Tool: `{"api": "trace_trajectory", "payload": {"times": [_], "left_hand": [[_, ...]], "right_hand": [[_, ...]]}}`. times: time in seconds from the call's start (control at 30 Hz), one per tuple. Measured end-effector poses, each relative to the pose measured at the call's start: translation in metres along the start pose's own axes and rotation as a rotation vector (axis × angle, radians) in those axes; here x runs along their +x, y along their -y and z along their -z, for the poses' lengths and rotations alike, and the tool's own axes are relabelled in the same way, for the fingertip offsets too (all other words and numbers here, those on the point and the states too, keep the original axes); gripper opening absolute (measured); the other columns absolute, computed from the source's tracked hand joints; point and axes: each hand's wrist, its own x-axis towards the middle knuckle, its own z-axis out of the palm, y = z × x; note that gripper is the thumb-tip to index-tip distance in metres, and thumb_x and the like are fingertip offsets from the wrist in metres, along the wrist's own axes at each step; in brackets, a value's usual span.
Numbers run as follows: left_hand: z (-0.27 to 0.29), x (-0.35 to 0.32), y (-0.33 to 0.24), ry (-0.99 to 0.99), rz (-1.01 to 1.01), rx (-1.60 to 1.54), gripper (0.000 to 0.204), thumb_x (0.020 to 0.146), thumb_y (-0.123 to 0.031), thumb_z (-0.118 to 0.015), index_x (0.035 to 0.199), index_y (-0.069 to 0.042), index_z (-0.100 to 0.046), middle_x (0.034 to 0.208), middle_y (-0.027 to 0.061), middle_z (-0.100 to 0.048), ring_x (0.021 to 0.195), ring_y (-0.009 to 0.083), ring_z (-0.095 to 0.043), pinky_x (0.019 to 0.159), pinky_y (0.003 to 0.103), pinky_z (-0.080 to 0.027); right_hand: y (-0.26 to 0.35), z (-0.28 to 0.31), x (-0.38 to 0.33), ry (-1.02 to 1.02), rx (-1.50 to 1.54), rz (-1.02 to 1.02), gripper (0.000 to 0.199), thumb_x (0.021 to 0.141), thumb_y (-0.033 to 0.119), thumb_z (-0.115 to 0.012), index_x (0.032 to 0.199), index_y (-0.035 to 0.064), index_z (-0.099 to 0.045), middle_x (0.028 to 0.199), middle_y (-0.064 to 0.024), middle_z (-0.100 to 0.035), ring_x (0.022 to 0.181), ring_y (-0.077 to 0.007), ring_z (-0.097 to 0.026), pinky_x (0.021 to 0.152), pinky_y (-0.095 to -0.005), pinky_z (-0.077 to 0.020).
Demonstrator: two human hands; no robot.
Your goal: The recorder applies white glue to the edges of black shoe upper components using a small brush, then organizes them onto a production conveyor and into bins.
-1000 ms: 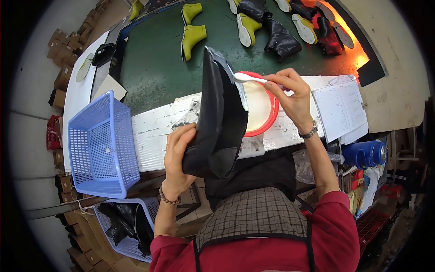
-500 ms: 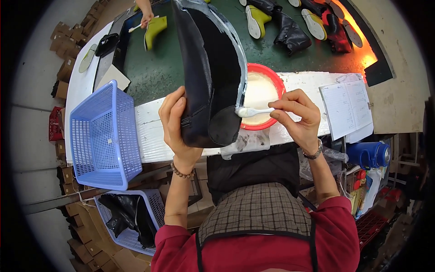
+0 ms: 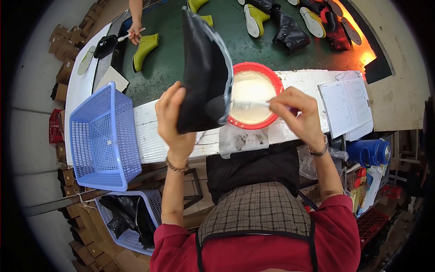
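My left hand [image 3: 171,120] is closed round the lower part of a black leather boot upper [image 3: 195,68], which stands upright and tilted above the white bench. White paste coats the upper's open right edge. Between the fingertips and thumb of my right hand [image 3: 300,113] is a small white brush [image 3: 257,104], shaped like a toothbrush. Its head is over the red bowl [image 3: 277,82], blurred by motion, against the creamy white liquid [image 3: 253,86]. I cannot tell whether the bristles touch the liquid. A stained white sheet [image 3: 244,141] lies at the bowl's near side.
Across the green table another person's hand [image 3: 135,32] holds a brush beside a yellow-green shoe last [image 3: 146,51]. Black boots [image 3: 290,34] lie far right, near an orange glow. A blue basket [image 3: 118,136] stands left; an open notebook [image 3: 346,109] and blue flask [image 3: 369,154] are right.
The brush has left the upper's coated edge and is now over the bowl. My left hand has turned the upper, lowering its top. The other person's hand has moved left, off the yellow-green last.
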Motion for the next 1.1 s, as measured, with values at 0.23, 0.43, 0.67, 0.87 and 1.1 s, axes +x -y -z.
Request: {"api": "trace_trajectory", "payload": {"times": [0.23, 0.43, 0.67, 0.87, 1.1], "left_hand": [[0.064, -0.044, 0.039, 0.023, 1.051, -0.720, 0.063, 0.063, 0.021, -0.069, 0.122, 0.003, -0.058, 0.109, 0.0090, -0.067, 0.092, 0.0198, -0.067, 0.077, 0.034, -0.058], [0.077, -0.042, 0.023, 0.197, 1.143, -0.968, 0.026, 0.058, 0.015, -0.058, 0.080, 0.004, -0.065, 0.071, 0.0101, -0.065, 0.062, 0.0206, -0.062, 0.056, 0.030, -0.046], [0.070, -0.035, 0.009, -0.013, 1.194, -1.148, 0.041, 0.052, 0.016, -0.061, 0.092, 0.007, -0.068, 0.080, 0.0157, -0.071, 0.068, 0.0260, -0.069, 0.062, 0.032, -0.054], [0.067, -0.036, 0.008, 0.251, 1.249, -1.133, 0.046, 0.054, 0.018, -0.065, 0.098, 0.007, -0.068, 0.080, 0.0160, -0.071, 0.067, 0.0258, -0.068, 0.058, 0.033, -0.053], [0.058, -0.035, 0.004, 0.540, 1.230, -1.181, 0.054, 0.060, 0.017, -0.066, 0.112, 0.005, -0.067, 0.086, 0.0136, -0.072, 0.070, 0.0197, -0.067, 0.065, 0.030, -0.052]], "right_hand": [[-0.059, 0.019, 0.010, 0.016, -0.864, 0.138, 0.013, 0.081, 0.021, -0.080, 0.087, 0.0105, -0.077, 0.080, -0.0007, -0.067, 0.073, -0.0205, -0.066, 0.061, -0.0331, -0.0480], [-0.018, 0.017, 0.038, -0.178, -0.293, 0.156, 0.013, 0.078, 0.013, -0.083, 0.090, 0.0100, -0.077, 0.084, -0.0018, -0.068, 0.078, -0.0153, -0.063, 0.074, -0.0309, -0.0421], [-0.019, 0.018, 0.043, -0.110, -0.334, 0.331, 0.015, 0.077, 0.014, -0.084, 0.091, 0.0127, -0.078, 0.085, 0.0004, -0.068, 0.076, -0.0145, -0.060, 0.077, -0.0300, -0.0364], [-0.013, 0.014, 0.050, -0.010, -0.294, 0.323, 0.014, 0.080, 0.010, -0.080, 0.094, 0.0098, -0.079, 0.085, -0.0001, -0.068, 0.077, -0.0128, -0.060, 0.082, -0.0297, -0.0377], [0.000, 0.017, 0.075, 0.137, -0.266, 0.385, 0.013, 0.081, 0.015, -0.081, 0.093, 0.0109, -0.080, 0.083, 0.0010, -0.068, 0.081, -0.0123, -0.060, 0.084, -0.0301, -0.0362]]}}
